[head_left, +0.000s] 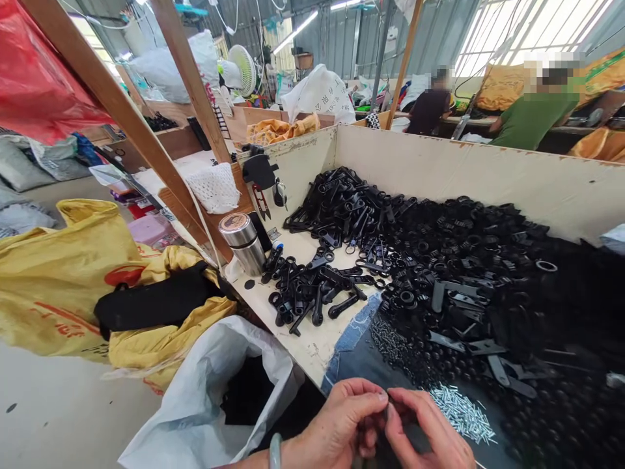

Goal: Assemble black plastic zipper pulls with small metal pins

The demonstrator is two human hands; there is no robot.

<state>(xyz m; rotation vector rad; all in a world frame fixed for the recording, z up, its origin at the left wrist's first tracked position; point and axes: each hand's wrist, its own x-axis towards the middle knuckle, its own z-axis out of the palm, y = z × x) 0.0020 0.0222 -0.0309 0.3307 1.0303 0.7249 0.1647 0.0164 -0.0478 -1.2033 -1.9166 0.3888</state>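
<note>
At the table's front edge, my left hand [347, 417] and my right hand [422, 430] meet, thumbs and fingertips pinched together. A small dark piece shows between the fingertips, too hidden to name. A bangle circles my left wrist. Just beyond my right hand lies a heap of shiny silver pins [461, 413]. Tiny dark screw-like parts [390, 342] are spread behind my hands on a dark sheet edged with blue denim [354, 332]. Flat grey metal plates [498, 371] and round black balls sit farther right.
Black ring-ended levers [317, 280] lie in a small pile, with a larger heap [346, 202] behind. A steel flask [244, 244] stands at the left edge near hanging red snips [261, 202]. An open white sack [195, 391] is below left. Two people [537, 120] sit beyond the back board.
</note>
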